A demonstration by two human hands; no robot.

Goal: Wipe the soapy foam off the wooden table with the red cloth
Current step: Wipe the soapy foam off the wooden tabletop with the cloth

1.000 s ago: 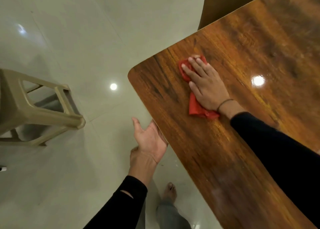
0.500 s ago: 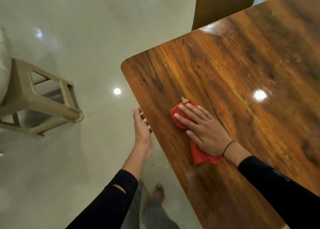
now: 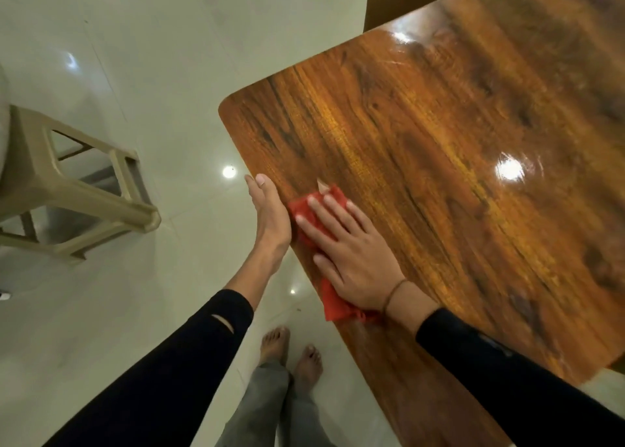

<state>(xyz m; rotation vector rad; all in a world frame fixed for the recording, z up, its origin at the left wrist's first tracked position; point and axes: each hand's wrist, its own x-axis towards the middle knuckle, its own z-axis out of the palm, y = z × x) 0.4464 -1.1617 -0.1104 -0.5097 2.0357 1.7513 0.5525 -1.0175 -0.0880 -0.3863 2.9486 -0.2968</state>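
Red cloth [image 3: 333, 299] lay flat on the wooden worktop [image 3: 439, 162], right at its left edge, near the corner closest to the person. It looked soft, thin and light, the kind of thing that bunches up and slides easily on a shiny top. It was probably a bit wet from the soap, so it may have clung to the wood.

The right hand [image 3: 351, 254] pressed down on it with fingers [image 3: 333, 210] straight and spread. This grip was wide open: it held nothing, only pushed the cloth flat under the palm. That seemed the best way to handle it, with a flat palm on the middle so the cloth would not fold over.

The left hand [image 3: 270, 210] stood on its side just beside the worktop edge, fingers straight, touching or almost touching the cloth. It held nothing either. It looked ready to catch what got pushed off.

The cloth was long and narrow. One end poked out past the fingertips, away from the person. The other end stuck out by the wrist. Its long side ran along the worktop edge.

No foam showed clearly on the wood.
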